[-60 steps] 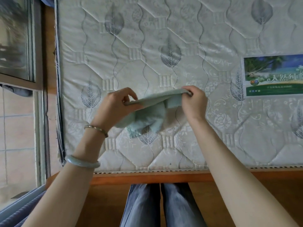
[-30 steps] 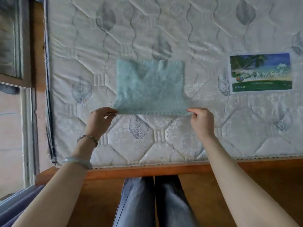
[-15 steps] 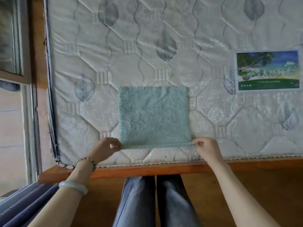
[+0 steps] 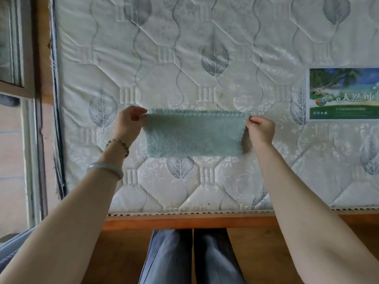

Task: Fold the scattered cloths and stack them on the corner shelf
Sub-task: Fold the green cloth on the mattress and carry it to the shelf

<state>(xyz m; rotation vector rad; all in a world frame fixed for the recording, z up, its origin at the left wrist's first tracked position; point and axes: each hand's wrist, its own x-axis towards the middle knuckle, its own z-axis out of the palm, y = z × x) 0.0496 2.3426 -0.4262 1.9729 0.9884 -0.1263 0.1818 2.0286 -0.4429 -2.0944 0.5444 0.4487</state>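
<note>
A pale green terry cloth (image 4: 193,135) lies on the quilted mattress (image 4: 184,58), folded in half into a wide rectangle. My left hand (image 4: 128,125) pinches the cloth's far left corner between thumb and fingers. My right hand (image 4: 259,129) pinches the far right corner. Both pinched corners sit at the far edge of the fold, and the folded crease faces me. No shelf is in view.
A wooden bed frame rail (image 4: 184,222) runs along the mattress's near edge, with my legs in dark trousers (image 4: 190,257) below it. A printed label (image 4: 342,93) is on the mattress at the right. A window frame (image 4: 18,78) stands at the left.
The cloth was spread flat, then pulled toward me. Both hands have now carried the near edge away from me over the far edge, folding the cloth in half.
</note>
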